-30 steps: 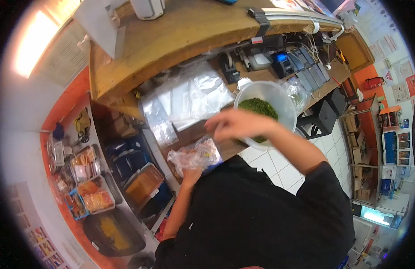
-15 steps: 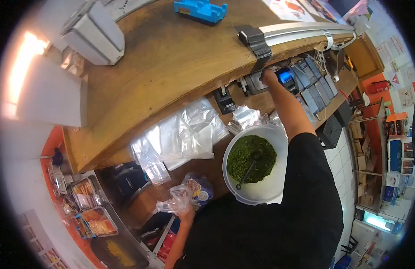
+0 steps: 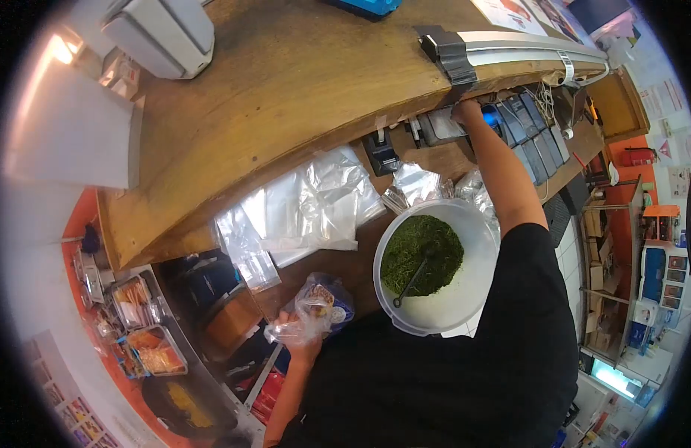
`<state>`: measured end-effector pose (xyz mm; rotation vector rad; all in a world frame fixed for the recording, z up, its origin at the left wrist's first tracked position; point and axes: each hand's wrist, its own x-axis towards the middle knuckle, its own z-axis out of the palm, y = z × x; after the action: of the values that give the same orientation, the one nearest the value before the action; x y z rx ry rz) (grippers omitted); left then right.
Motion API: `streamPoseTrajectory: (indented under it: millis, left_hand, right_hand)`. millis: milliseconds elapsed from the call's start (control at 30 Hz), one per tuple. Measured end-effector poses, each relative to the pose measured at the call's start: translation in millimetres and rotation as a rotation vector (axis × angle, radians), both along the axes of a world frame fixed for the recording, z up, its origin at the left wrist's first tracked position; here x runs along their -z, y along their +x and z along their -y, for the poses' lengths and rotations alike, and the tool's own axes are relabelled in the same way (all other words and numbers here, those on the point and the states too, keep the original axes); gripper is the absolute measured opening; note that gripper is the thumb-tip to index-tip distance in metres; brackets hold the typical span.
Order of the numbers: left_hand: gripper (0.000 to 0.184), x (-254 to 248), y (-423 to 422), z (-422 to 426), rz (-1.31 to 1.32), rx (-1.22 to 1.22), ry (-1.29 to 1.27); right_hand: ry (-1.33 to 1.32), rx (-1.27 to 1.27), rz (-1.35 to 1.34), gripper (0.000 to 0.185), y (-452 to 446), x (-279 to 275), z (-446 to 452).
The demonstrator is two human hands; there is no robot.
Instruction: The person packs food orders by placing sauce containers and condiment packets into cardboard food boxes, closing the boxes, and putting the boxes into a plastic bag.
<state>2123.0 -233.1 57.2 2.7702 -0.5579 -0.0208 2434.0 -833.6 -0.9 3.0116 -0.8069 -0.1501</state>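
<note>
My left hand (image 3: 300,342) is closed on the gathered top of a clear plastic bag (image 3: 327,302) with a blue and white label. What is inside the bag is hard to make out. My right arm stretches far forward, and my right hand (image 3: 466,112) is beneath the wooden counter's edge, beside a grey flat device (image 3: 441,125). Its fingers are mostly hidden there. Between my arms stands a white plastic bucket (image 3: 476,280) holding chopped green leaves (image 3: 435,250), with a dark long-handled spoon (image 3: 411,287) resting on them.
The raised wooden counter (image 3: 285,82) overhangs the lower shelf. Clear plastic bags (image 3: 319,201) lie on that shelf, near a black tape dispenser (image 3: 380,153). Dark battery-like blocks (image 3: 536,145) line the right. Food trays (image 3: 159,351) sit at lower left.
The view has shifted slightly, so the counter and bucket sit differently in frame. My right hand stays under the counter edge; my left hand still holds the bag.
</note>
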Motion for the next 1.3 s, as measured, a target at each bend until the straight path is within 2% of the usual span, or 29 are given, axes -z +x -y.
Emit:
streamPoseTrajectory:
  millis: [133,167,200,267,333,367,433,533,600,667,733,800,833,867,900,933,1000,1067,1100,1167,1233,1300]
  left_hand:
    - [0.017,-25.0,7.4,7.8,0.099,-0.008,0.052]
    - [0.017,-7.4,1.3,-1.9,0.106,-0.010,0.042]
    - [0.018,26.4,-7.5,-17.9,0.143,0.033,0.005]
    - [0.019,29.6,-17.1,-24.9,0.176,0.079,-0.036]
    - [0.023,-10.1,-7.4,-14.0,0.120,0.068,-0.102]
    - [0.026,-5.8,-9.5,-21.8,0.001,0.082,-0.136]
    - [0.027,-10.7,-13.7,-28.7,-0.027,0.093,-0.105]
    - [0.029,-26.4,-12.5,-22.2,-0.095,-0.050,-0.185]
    - [0.030,-30.6,-13.6,-27.9,-0.253,-0.118,-0.334]
    - [0.027,-50.4,-8.4,-34.4,-0.476,-0.207,-0.565]
    - [0.026,-36.1,-6.9,-42.2,-0.433,-0.162,-0.631]
    - [0.025,-32.3,-6.3,-48.3,-0.372,-0.091,-0.697]
    - [0.022,-33.8,-6.3,-48.6,-0.493,-0.135,-0.717]
    - [0.020,-34.8,-6.7,-49.8,-0.617,-0.181,-0.736]
    - [0.020,-29.4,-6.7,-53.1,-0.609,-0.182,-0.733]
    - [0.018,-20.9,-4.9,-56.1,-0.643,-0.175,-0.808]
    - [0.017,-13.1,-1.5,-60.5,-0.676,-0.169,-0.881]
    - [0.017,-11.2,-1.3,-59.4,-0.794,-0.306,-1.098]
    - [0.017,-12.3,-1.9,-57.9,-0.794,-0.308,-1.100]
    - [0.022,-15.1,-3.4,-55.8,-0.852,-0.487,-1.249]
    - [0.023,-13.2,-5.3,-57.3,-0.853,-0.453,-1.255]
    - [0.025,-4.3,-8.3,-64.2,-0.863,-0.420,-1.256]
  right_hand:
    - [0.756,-0.001,0.053,0.024,-37.6,-55.1,-14.7]
    - [0.944,-0.003,0.065,0.021,-52.3,-74.1,-21.3]
    - [0.934,-0.007,0.070,0.021,-70.2,-98.9,-39.6]
    - [1.315,0.084,0.293,0.013,-115.5,-153.8,-101.1]
    - [1.351,0.067,0.338,0.012,-157.0,-199.0,-154.6]
    - [1.395,0.048,0.383,0.011,-177.2,-214.7,-180.1]
    - [1.472,0.060,0.408,0.011,-218.5,-233.4,-225.5]
    - [1.758,0.115,0.436,0.010,-282.3,-237.3,-298.0]
    - [1.832,0.143,0.357,0.010,-314.7,-226.2,-351.1]
    - [1.825,0.154,0.385,0.013,-331.2,-187.0,-409.2]
    - [1.635,0.036,0.409,0.019,-329.6,-115.0,-444.6]
    - [1.210,-0.246,0.621,0.026,-318.3,-54.6,-468.3]
    - [1.214,-0.256,0.630,0.026,-313.2,-42.8,-476.4]
    - [1.163,-0.406,0.660,0.030,-309.6,-34.8,-483.6]
    - [1.107,-0.551,0.687,0.034,-309.5,-32.1,-489.3]
    - [1.109,-0.555,0.695,0.034,-310.9,-33.0,-490.5]
    - [1.263,-0.554,0.197,0.042,-316.5,-34.6,-484.9]
    - [1.250,-0.587,0.297,0.043,-327.0,-28.3,-484.4]
    - [1.234,-0.615,0.400,0.044,-333.1,-26.0,-484.9]
    - [1.224,-0.662,0.413,0.043,-349.5,-51.6,-486.8]
    - [1.213,-0.705,0.428,0.041,-353.6,-57.0,-489.0]
    - [1.247,-0.389,0.205,0.039,-353.7,-38.2,-490.9]
